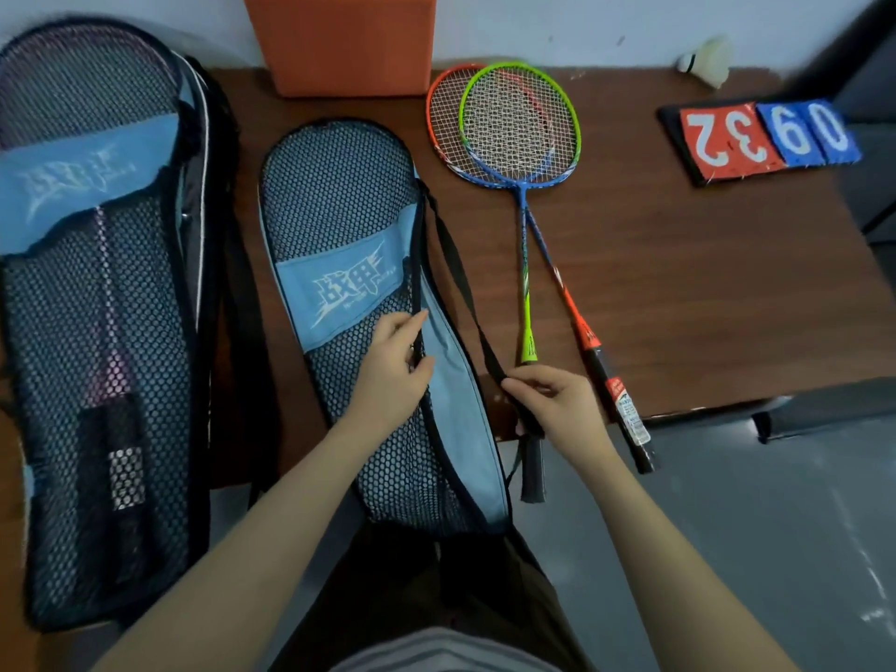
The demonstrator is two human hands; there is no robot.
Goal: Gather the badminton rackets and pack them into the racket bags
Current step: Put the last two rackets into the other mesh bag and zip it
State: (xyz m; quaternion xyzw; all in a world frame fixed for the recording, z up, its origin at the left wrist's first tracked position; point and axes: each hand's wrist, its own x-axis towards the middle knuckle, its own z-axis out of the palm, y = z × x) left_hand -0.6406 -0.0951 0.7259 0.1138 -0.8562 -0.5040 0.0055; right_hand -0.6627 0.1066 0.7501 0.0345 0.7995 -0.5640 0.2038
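Observation:
A blue mesh racket bag (339, 220) lies in the middle of the brown table, its right side unzipped and showing a light blue lining. My left hand (395, 366) pinches the black zipper edge of its mesh flap. My right hand (557, 405) grips the bag's black strap (458, 269). To the right lie two crossed rackets: a green-framed racket (526, 293) on top of an orange-framed racket (589, 346) whose black grip overhangs the table edge. A second mesh bag (87, 332) at the left holds a purple racket.
An orange block (339, 41) stands at the back of the table (679, 283). A flip scoreboard (761, 138) with red and blue number cards lies at the right, and a white shuttlecock (708, 60) sits beyond it. Grey floor shows at the lower right.

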